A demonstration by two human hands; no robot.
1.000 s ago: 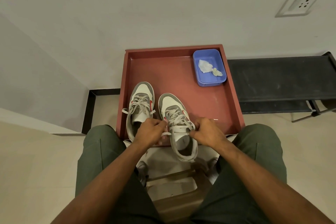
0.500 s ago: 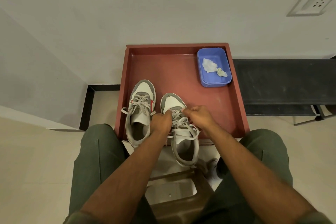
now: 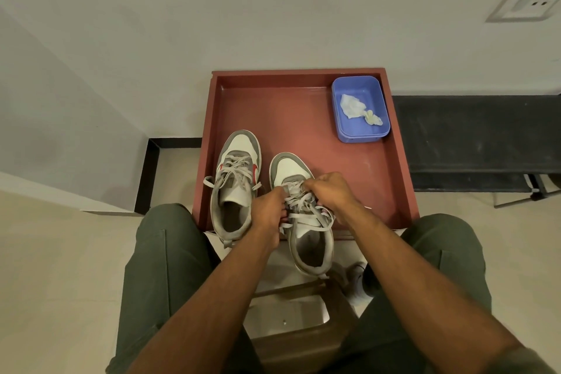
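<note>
My left hand (image 3: 269, 210) and right hand (image 3: 331, 191) are both curled on the grey laces (image 3: 304, 207) of the sneaker (image 3: 290, 167), pinching them near the toe end. That sneaker sits at the 6 o'clock edge of the red tray (image 3: 401, 161), its heel overhanging toward me. Its mate (image 3: 238, 151) stands just beside it at 9 o'clock, and a blue tub (image 3: 377, 91) sits at the tray's 1 o'clock.

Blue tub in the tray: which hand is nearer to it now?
Right. The right hand pinches the laces of the right-side shoe, nearer the person and left of the blue tub; the left hand grips the same laces, further left and further from the tub.
</note>
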